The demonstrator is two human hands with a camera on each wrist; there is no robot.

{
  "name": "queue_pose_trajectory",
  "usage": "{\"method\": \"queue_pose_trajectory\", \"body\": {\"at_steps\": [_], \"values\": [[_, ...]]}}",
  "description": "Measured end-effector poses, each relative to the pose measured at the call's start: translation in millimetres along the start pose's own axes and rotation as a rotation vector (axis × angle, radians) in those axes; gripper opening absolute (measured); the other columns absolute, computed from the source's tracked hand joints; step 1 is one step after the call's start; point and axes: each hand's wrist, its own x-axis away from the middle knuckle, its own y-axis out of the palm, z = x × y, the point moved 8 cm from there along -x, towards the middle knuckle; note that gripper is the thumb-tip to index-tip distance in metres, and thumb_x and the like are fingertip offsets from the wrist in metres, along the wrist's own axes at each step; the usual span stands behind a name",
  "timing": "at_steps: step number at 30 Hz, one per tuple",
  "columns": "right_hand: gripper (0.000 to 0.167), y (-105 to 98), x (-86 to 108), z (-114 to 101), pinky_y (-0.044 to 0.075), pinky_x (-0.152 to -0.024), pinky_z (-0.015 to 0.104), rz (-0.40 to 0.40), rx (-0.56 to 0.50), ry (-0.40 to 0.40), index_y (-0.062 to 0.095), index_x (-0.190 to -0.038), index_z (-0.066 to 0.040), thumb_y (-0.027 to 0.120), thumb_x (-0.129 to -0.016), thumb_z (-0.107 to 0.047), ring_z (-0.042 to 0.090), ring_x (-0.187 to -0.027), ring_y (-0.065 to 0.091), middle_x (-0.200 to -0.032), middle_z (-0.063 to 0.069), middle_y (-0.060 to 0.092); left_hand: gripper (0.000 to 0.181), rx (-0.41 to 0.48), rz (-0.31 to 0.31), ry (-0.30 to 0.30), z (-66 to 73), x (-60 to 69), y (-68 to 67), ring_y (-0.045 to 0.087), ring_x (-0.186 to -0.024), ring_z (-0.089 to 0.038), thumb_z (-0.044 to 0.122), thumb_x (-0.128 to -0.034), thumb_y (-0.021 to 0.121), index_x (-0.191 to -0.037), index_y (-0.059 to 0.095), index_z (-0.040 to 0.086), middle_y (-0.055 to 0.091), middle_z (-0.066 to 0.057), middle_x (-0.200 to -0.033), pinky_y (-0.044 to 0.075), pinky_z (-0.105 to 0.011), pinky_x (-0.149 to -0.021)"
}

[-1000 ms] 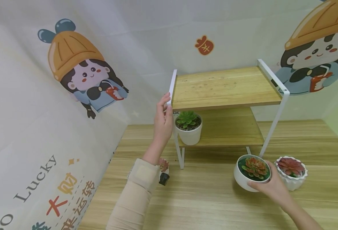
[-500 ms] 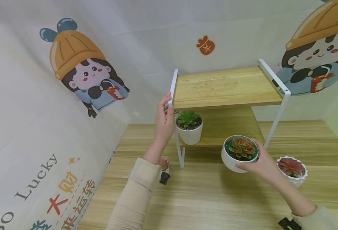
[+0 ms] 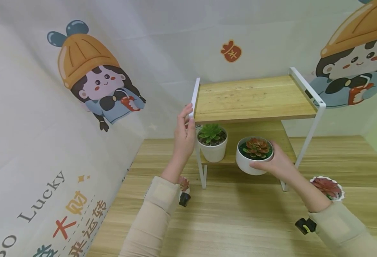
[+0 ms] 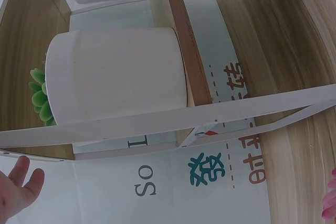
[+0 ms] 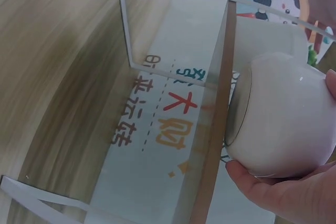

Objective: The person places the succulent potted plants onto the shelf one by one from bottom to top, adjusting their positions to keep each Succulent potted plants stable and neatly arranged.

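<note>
My right hand [image 3: 281, 162] grips a round white flowerpot [image 3: 246, 162] that holds a reddish-green succulent [image 3: 257, 147]. The pot is at the front edge of the lower board [image 3: 281, 137] of a two-tier wooden shelf [image 3: 252, 98]. In the right wrist view its base is close to the board's edge [image 5: 215, 129]; I cannot tell whether they touch. My left hand [image 3: 184, 137] rests its extended fingers against the shelf's white left frame [image 3: 194, 96]. A white pot [image 3: 213, 152] with a green succulent [image 3: 210, 132] stands at the left of the lower board.
A scalloped white pot with a red succulent [image 3: 327, 187] stands on the wooden table [image 3: 233, 228] at right, partly hidden by my right arm. A pink succulent [image 3: 184, 182] shows beside my left forearm. A printed cloth [image 3: 162, 46] hangs behind the shelf.
My right hand has carried the round white pot leftward and away from me, from beside the scalloped pot to the lower board's front edge. The left hand stays against the frame.
</note>
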Motion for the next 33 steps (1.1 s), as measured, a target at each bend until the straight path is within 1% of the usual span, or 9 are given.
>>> {"method": "queue_pose_trajectory", "body": {"at_steps": [4, 6, 10, 14, 17, 23, 30, 33], "values": [[0.091, 2.5, -12.2, -0.3, 0.034, -0.096, 0.055, 0.001, -0.022, -0.054, 0.021, -0.139, 0.005, 0.075, -0.073, -0.028, 0.04, -0.12, 0.039, -0.132, 0.026, 0.038, 0.039, -0.005, 0.004, 0.01, -0.3, 0.3, -0.2, 0.052, -0.108, -0.031, 0.03, -0.0998, 0.031, -0.128, 0.036, 0.003, 0.035, -0.009, -0.144, 0.044, -0.04, -0.09], [0.09, 3.3, -16.2, 1.1, 0.034, -0.097, 0.054, -0.003, -0.033, -0.062, 0.022, -0.138, 0.005, 0.075, -0.073, -0.027, 0.04, -0.12, 0.039, -0.132, 0.026, 0.038, 0.042, -0.007, 0.003, 0.015, -0.3, 0.6, 0.4, 0.052, -0.109, -0.031, 0.034, -0.0997, 0.03, -0.128, 0.036, 0.004, 0.036, -0.009, -0.144, 0.043, -0.041, -0.09], [0.092, 4.5, -21.9, 3.4, 0.033, -0.098, 0.055, -0.014, -0.042, -0.042, 0.02, -0.139, 0.004, 0.075, -0.073, -0.029, 0.039, -0.122, 0.038, -0.134, 0.025, 0.036, 0.037, 0.002, 0.006, 0.006, -0.3, 1.3, 0.7, 0.051, -0.111, -0.031, 0.027, -0.1, 0.032, -0.128, 0.037, 0.003, 0.036, -0.006, -0.145, 0.044, -0.04, -0.09], [0.096, 5.6, -25.9, 2.0, 0.031, -0.099, 0.055, -0.032, -0.062, -0.028, 0.015, -0.142, 0.002, 0.074, -0.074, -0.029, 0.04, -0.124, 0.034, -0.138, 0.026, 0.032, 0.032, 0.012, 0.012, -0.005, -0.9, 0.8, 0.6, 0.051, -0.111, -0.031, 0.017, -0.0988, 0.033, -0.127, 0.037, 0.003, 0.035, -0.007, -0.145, 0.044, -0.039, -0.089], [0.098, 6.5, -29.5, 1.3, 0.029, -0.1, 0.056, -0.045, -0.058, -0.023, 0.012, -0.143, 0.002, 0.074, -0.074, -0.029, 0.04, -0.126, 0.032, -0.14, 0.026, 0.029, 0.031, 0.021, 0.017, -0.008, -1.3, 0.5, 0.2, 0.051, -0.11, -0.031, 0.014, -0.0986, 0.034, -0.127, 0.037, 0.003, 0.035, -0.008, -0.144, 0.045, -0.039, -0.088], [0.095, 7.3, -37.8, 2.1, 0.03, -0.1, 0.054, -0.058, -0.065, -0.043, 0.014, -0.142, 0.002, 0.074, -0.074, -0.026, 0.039, -0.124, 0.034, -0.138, 0.026, 0.031, 0.031, 0.028, 0.019, 0.0, -0.4, 0.4, 0.5, 0.051, -0.109, -0.031, 0.013, -0.0985, 0.033, -0.126, 0.037, 0.002, 0.035, -0.009, -0.144, 0.045, -0.041, -0.087], [0.093, 9.7, -44.2, 1.0, 0.028, -0.101, 0.053, -0.087, -0.08, -0.053, 0.015, -0.141, 0.003, 0.074, -0.075, -0.026, 0.038, -0.123, 0.034, -0.137, 0.025, 0.031, 0.032, 0.034, 0.023, 0.01, 0.5, 0.9, 0.3, 0.051, -0.109, -0.031, 0.019, -0.0998, 0.032, -0.127, 0.037, 0.002, 0.035, -0.007, -0.144, 0.045, -0.041, -0.087], [0.092, 10.0, -45.8, -0.2, 0.028, -0.102, 0.052, -0.09, -0.083, -0.054, 0.015, -0.141, 0.003, 0.073, -0.075, -0.025, 0.038, -0.124, 0.034, -0.137, 0.025, 0.031, 0.031, 0.03, 0.022, 0.011, 0.4, 0.9, 0.4, 0.051, -0.109, -0.03, 0.018, -0.0998, 0.032, -0.127, 0.037, 0.003, 0.035, -0.007, -0.144, 0.045, -0.04, -0.087]]}}
